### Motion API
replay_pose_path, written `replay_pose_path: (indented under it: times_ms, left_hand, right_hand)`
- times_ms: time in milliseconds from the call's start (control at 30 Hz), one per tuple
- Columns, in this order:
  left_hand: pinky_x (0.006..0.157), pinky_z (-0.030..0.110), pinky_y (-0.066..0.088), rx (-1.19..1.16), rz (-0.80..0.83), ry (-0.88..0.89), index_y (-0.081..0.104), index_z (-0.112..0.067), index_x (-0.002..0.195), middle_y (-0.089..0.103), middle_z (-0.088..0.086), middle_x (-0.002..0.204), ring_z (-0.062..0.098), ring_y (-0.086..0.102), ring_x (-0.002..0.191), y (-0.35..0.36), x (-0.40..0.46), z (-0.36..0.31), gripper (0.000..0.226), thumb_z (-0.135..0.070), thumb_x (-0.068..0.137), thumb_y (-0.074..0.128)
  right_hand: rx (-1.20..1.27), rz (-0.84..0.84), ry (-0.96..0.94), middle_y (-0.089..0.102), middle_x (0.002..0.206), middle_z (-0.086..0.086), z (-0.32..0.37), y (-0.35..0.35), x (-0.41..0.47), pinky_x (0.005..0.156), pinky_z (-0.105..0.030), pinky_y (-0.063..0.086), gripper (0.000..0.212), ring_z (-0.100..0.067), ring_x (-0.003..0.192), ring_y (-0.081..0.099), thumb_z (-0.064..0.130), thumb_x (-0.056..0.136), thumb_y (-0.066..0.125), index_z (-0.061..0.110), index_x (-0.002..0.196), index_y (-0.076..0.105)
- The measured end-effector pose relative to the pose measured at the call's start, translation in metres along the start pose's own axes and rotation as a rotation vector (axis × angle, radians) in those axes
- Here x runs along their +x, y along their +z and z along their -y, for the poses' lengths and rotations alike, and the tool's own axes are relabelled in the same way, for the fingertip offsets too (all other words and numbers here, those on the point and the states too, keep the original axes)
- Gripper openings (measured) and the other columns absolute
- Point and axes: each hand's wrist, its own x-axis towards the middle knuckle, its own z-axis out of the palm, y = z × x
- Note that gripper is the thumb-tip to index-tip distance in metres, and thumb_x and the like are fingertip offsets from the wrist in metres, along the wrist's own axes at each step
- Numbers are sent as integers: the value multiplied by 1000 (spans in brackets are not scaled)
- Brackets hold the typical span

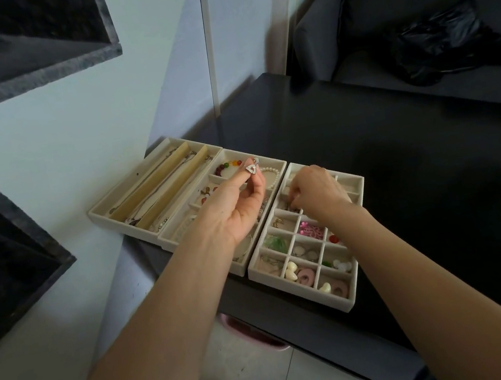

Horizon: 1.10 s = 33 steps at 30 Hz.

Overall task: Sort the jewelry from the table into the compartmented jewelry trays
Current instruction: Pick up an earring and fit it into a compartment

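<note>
Head view: the left hand (239,203) pinches a small silver heart charm (251,168) above the middle tray (271,163) at the table's (403,165) left edge. Right hand (316,190) reaches with curled fingers into the divided tray (355,291); whether it grips anything there cannot be told.

Dim daylight, deep shadows, wide-angle edge distortion

Your left fingers (247,170) lift an earring (251,168) above the middle tray (281,165), the necklace tray (122,218) lying left, the grid tray (354,296) beneath your right fingers (296,197).
</note>
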Motion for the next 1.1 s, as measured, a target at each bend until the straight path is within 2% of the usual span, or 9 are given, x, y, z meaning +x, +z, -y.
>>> replay_pose_path:
  times_ms: [100, 167, 300, 467, 600, 700, 800, 933, 1100]
  left_hand:
    - [55, 20, 56, 6, -8, 2, 59, 2, 104, 59, 17, 90, 16, 60, 73, 1, 1, 1, 18, 1, 86, 59]
    - [51, 21, 55, 0, -10, 2, 56, 1, 115, 59, 18, 89, 17, 61, 71, 1, 2, 1, 30, 1, 86, 60]
    - [48, 22, 54, -13, -6, -2, 53, -1, 124, 60, 19, 91, 18, 62, 70, 1, 2, 0, 38, 0, 86, 60]
    - [50, 20, 54, -7, 4, -5, 55, 1, 120, 59, 17, 89, 16, 60, 74, 2, 1, 2, 34, 1, 86, 60]
    - [48, 22, 53, -13, -3, 4, 52, -1, 126, 59, 17, 90, 18, 61, 72, 0, 2, 2, 41, 0, 86, 61]
    - [48, 21, 54, -10, -8, 8, 52, 0, 126, 59, 17, 90, 17, 61, 72, 0, 3, 2, 42, 1, 86, 61]
    - [49, 20, 53, 0, -3, 1, 55, 2, 118, 59, 17, 89, 17, 60, 73, 1, 1, 2, 33, 2, 85, 61]
    - [49, 20, 53, 11, 1, -12, 58, 3, 108, 59, 17, 88, 16, 59, 73, 3, 1, 2, 22, 2, 85, 60]
    - [48, 21, 53, -5, -8, -3, 54, -1, 123, 60, 18, 89, 18, 61, 71, 2, 2, 2, 39, 2, 85, 61]
  right_hand:
    - [41, -47, -32, 61, 100, -4, -4, -6, -1, 71, -30, 53, 9, -16, 81, 61, 8, 88, 62, 11, 89, 71]
    - [71, -85, -36, 58, 103, -1, -6, -13, -2, 73, -30, 54, 13, -15, 84, 61, 9, 91, 58, 11, 95, 70]
    - [45, -51, -43, 56, 100, -2, -9, -16, -6, 73, -33, 57, 14, -15, 80, 62, 10, 93, 55, 10, 94, 69]
    - [-49, 29, -41, 62, 86, -3, -8, -7, -10, 68, -32, 57, 16, -14, 70, 61, 12, 93, 51, 12, 88, 67]
    - [-53, 37, -40, 62, 85, -2, -7, -6, -10, 64, -30, 55, 16, -14, 69, 62, 12, 93, 51, 12, 89, 67]
    - [-13, 74, -43, 64, 87, -1, -11, -5, -9, 56, -23, 47, 17, -11, 68, 61, 14, 93, 51, 12, 92, 68]
    - [35, 69, -65, 66, 93, -1, -13, -8, -9, 62, -22, 50, 19, -11, 75, 63, 15, 93, 51, 14, 94, 70]
    - [66, 26, -76, 66, 86, -1, -14, -14, -10, 70, -28, 56, 16, -13, 74, 64, 16, 92, 54, 13, 85, 68]
    - [5, 26, -59, 61, 76, -3, -16, -12, -10, 66, -29, 55, 23, -13, 65, 59, 15, 92, 51, 14, 71, 60]
